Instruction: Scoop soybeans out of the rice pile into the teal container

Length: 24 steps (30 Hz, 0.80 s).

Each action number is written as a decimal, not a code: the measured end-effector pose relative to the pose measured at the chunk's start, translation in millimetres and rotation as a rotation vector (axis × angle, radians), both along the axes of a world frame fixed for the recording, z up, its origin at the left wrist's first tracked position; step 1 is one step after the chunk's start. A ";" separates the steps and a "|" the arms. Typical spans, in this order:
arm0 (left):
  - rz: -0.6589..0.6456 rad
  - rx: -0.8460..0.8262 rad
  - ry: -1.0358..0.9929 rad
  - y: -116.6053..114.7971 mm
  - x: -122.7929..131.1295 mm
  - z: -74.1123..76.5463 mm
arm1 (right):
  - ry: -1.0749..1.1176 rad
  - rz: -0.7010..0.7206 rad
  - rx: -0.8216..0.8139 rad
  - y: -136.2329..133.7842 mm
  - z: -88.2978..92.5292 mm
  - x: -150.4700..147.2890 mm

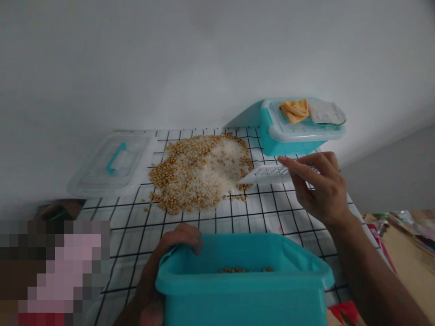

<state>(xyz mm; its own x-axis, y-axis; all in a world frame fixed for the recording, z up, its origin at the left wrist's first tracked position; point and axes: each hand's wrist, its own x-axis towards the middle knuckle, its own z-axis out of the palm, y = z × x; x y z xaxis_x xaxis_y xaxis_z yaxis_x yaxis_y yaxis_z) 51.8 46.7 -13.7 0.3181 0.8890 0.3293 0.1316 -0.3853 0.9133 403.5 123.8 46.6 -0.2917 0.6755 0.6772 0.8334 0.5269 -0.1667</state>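
I'm gripping a turquoise bin (244, 284) by its rim with the left hand (183, 236), pinching a slotted white plastic tool (267, 174) in the right hand (317, 185), beside soybeans (161, 177) and rice (233, 153).

Here's the left hand (181, 237) gripping the open teal bin (244, 301) by its left rim, beans (234, 270) showing inside, and the right hand (317, 185) pinches a white slotted tool (268, 174), tip at the edge of a bean-and-white-grain heap (193, 176)! Across the gridded tabletop (261, 210), a clear lid (90, 176) lies left; right, two cloths (295, 111) top a lidded teal box (288, 147).
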 end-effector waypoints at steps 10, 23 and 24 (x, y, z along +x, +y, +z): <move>-0.049 0.055 -0.142 4.4 -11.0 -27.7 | -0.012 -0.026 0.002 1.5 -1.6 3.6; -0.024 0.059 -0.136 3.7 -9.2 -22.2 | -0.017 -0.045 -0.016 -0.5 1.7 5.7; -0.011 0.037 -0.148 2.2 -6.5 -17.8 | -0.014 -0.046 -0.015 -0.7 2.5 6.0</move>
<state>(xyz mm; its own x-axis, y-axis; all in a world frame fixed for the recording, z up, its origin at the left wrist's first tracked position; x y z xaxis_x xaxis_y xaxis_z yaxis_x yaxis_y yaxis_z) 45.3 48.9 -31.6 0.2734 0.8722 0.4056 -0.0076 -0.4197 0.9076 409.4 123.1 49.1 -0.2695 0.6985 0.6630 0.8590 0.4855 -0.1623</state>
